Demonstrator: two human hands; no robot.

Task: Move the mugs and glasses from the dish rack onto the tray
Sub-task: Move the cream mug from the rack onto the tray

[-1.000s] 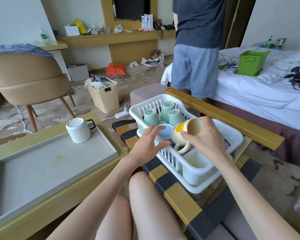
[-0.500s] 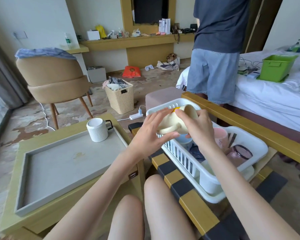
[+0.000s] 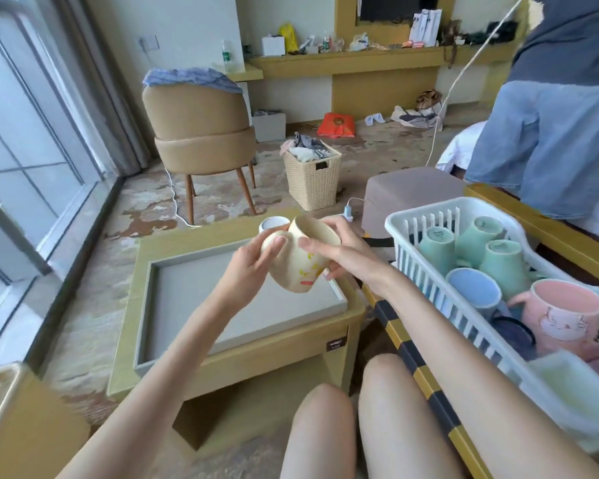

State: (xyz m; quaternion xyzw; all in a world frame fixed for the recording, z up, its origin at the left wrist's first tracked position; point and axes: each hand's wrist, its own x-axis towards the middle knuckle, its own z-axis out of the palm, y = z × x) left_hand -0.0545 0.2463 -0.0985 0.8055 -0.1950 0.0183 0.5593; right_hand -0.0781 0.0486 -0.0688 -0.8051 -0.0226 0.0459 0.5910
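We hold the rounded cream ceramic mug (image 3: 300,261) with yellow and red print in both hands. The left hand (image 3: 253,267) wraps its near side with the thumb pressed on the wall, and the right hand (image 3: 343,257) curls over the rim and body. The mug is tilted, mouth turned away from us, in the air above the far right part of the shallow grey rectangular tray (image 3: 194,305), which sits on the low yellow-wood desk (image 3: 274,361).

We see a few things that could go wrong. The white ribbed ceramic mug (image 3: 272,223) stands in the tray's far corner, just behind our hands, and a careless descent could knock the two together. The cream mug also needs righting before it lands, because set down at this tilt it could tip or roll. Changing grip in mid-air over the tray's raised rim risks a slip.

As for room, most of the tray's floor shows open toward us and to the left, so a spot nearer us would stay well apart from the white mug. The tray's right rim lies below our right wrist. The white slatted plastic dish rack (image 3: 412,257) is near on the right, holding upturned mint-green mugs (image 3: 436,250), a blue mug (image 3: 474,293) and a pink mug (image 3: 564,312). Our next reach must clear its wall.
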